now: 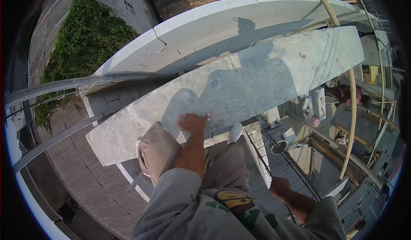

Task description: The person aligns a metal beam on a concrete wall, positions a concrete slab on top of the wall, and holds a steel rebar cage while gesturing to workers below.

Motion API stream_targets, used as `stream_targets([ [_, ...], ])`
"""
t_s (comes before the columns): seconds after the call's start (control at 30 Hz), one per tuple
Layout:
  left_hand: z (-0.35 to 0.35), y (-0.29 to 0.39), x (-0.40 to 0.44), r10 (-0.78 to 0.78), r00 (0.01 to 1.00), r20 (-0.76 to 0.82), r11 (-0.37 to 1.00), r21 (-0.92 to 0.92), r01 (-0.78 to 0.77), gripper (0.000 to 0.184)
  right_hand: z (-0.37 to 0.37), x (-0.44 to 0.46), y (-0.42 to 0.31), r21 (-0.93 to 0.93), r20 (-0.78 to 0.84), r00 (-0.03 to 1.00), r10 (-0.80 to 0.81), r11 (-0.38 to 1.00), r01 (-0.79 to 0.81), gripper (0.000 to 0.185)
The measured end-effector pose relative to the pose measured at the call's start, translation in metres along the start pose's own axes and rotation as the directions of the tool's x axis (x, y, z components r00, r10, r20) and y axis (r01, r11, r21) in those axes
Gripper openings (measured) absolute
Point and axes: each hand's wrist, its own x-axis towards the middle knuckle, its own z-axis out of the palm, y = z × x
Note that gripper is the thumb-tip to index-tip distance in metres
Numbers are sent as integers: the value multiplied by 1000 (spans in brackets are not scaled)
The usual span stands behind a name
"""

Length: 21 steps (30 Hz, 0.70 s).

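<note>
A long, pale, stained board [274, 77] lies across the view in front of me like a platform. My left hand [192, 122] rests on its near edge, open, with the fingers on the surface and the thumb apart. Beside that hand, my bent left knee [159, 148] is over the board. My right foot [235, 133], in white, touches the near edge. Lower right, my right hand [281, 187] is closed around a bar of a steel rebar cage [278, 154], which slopes down beside the board.
Beyond the board runs a pale block wall [205, 19]. A bamboo pole [352, 111] stands at the right. Far below right, a person [353, 95] is among timber and blocks. Ivy [85, 34] and a corrugated roof [90, 167] lie far below left. Metal beams [85, 84] cross the left.
</note>
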Motion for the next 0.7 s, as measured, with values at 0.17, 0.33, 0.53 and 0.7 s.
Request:
stream_targets([
  [0.17,29,-2,27,103,993,-50,995,-12,-103,142,-3,-2,3,52,31,996,80,995,-82,35],
  [0.33,26,-2,33,82,996,36,983,164,-86,142,-15,-8,-1,123,70,972,223,965,-230,27],
  [0.53,32,-7,35,169,985,18,925,341,-166,139,-4,-3,3,232,15,962,271,935,-267,23],
  [0.7,20,-14,79,228,870,436,771,465,-435,119,-2,-4,1,252,-36,970,240,942,-224,23],
])
